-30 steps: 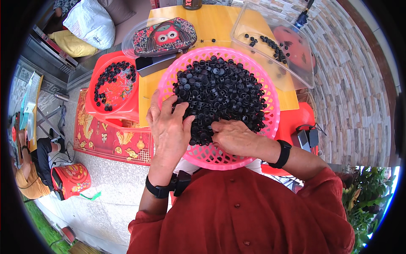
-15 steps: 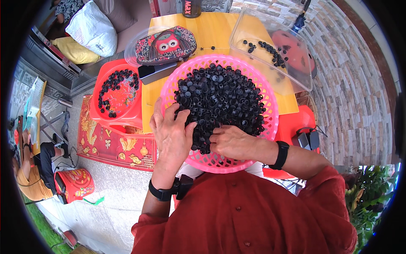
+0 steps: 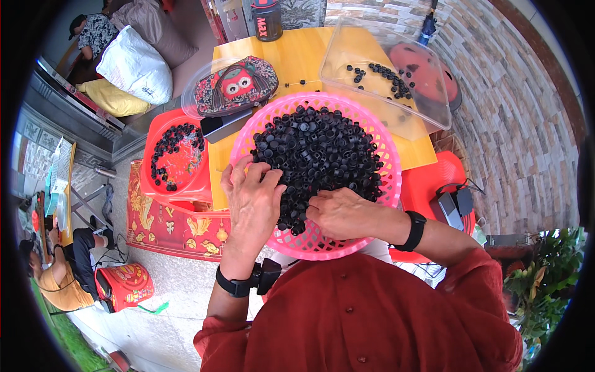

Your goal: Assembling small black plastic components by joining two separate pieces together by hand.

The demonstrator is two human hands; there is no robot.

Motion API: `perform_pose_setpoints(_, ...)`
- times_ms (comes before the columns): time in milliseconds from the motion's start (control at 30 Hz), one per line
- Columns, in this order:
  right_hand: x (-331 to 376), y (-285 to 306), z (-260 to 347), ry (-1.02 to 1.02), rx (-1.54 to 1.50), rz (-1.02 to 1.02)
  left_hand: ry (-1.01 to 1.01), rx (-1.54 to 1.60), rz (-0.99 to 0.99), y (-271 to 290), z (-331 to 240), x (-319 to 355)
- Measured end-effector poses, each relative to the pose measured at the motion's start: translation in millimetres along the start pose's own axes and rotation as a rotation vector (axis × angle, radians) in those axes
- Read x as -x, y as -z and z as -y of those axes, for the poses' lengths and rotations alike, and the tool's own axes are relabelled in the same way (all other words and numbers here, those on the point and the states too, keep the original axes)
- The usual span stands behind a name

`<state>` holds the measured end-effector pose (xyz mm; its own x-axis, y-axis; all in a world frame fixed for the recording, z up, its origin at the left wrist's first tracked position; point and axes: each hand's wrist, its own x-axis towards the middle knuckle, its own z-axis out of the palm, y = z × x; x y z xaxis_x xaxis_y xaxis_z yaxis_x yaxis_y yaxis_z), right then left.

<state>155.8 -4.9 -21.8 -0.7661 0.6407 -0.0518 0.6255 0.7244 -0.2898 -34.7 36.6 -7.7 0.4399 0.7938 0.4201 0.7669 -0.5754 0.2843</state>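
Observation:
A pink openwork plastic basket holds a big heap of small black plastic caps. My left hand lies over the basket's left side, its bent fingers spread apart against the edge of the heap, with nothing visibly gripped. At the heap's near side, my right hand has its fingers curled together among the caps. Its fingertips are partly hidden, so what they pinch cannot be made out. Between the two hands, a few caps sit near the basket's bare near wall.
The basket rests on a yellow wooden table. Behind it are an owl-patterned pouch, a dark bottle and a clear plastic bin with some caps. A red stool at left bears more caps. A person sits far left.
The whole view has shifted slightly, so the table and basket appear a little lower and farther left. Both hands stay at the heap, with only small finger movements.

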Motion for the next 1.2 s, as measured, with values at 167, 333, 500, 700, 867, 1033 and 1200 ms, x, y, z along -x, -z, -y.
perform_pose_setpoints(167,28,20,-7,-0.291,-0.043,-0.333,-0.145,0.008,0.184,-8,-3,-22)
perform_pose_setpoints(333,56,26,-17,-0.443,-0.369,-0.605,-0.201,-0.069,0.253,-27,-4,-28)
perform_pose_setpoints(500,70,27,-36,-0.529,-0.367,-0.833,-0.239,-0.102,0.255,-38,-3,-30)
perform_pose_setpoints(700,88,25,-77,-0.795,-0.669,-1.053,-0.220,-0.076,0.234,-35,-7,-27)
perform_pose_setpoints(867,124,2,-120,-1.047,-0.782,-0.877,0.027,0.316,0.250,-20,-10,-29)
perform_pose_setpoints(1033,120,-15,-128,-1.123,-0.605,-0.739,0.347,0.734,0.371,-19,-13,-24)
perform_pose_setpoints(1200,118,-30,-141,-1.078,-0.382,-0.695,0.464,0.886,0.435,-22,-15,-17)
